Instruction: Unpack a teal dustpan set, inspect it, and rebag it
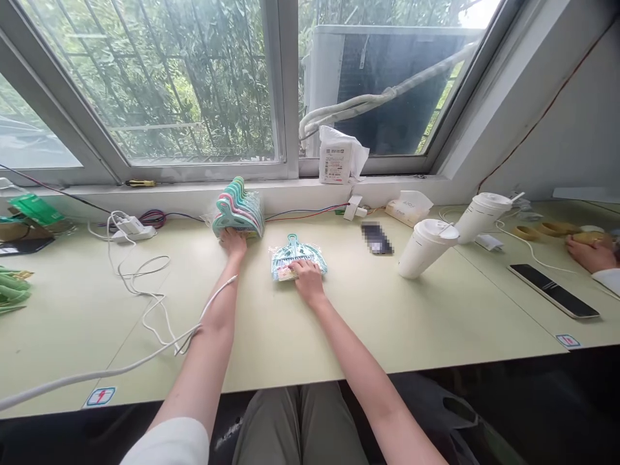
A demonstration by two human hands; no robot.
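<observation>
A small dustpan and brush set (pixel 312 252) in clear plastic lies flat on the table in front of me, its teal handle pointing toward the window. My right hand (pixel 306 276) rests on its lower part, fingers curled over a printed card. Farther left, a row of similar dustpans (pixel 238 205) in green, pink and white stands on edge in plastic wrap against the sill. My left hand (pixel 233 243) grips the lower front of that row, its fingertips partly hidden. A white cable (pixel 213 298) passes over my left forearm.
A blurred phone (pixel 376 238), two white lidded cups (pixel 426 250) and a tissue pack (pixel 411 206) stand or lie right. Beyond is another phone (pixel 553 290) and another person's hand (pixel 593 252). Loose cables and a power strip (pixel 133 229) lie left.
</observation>
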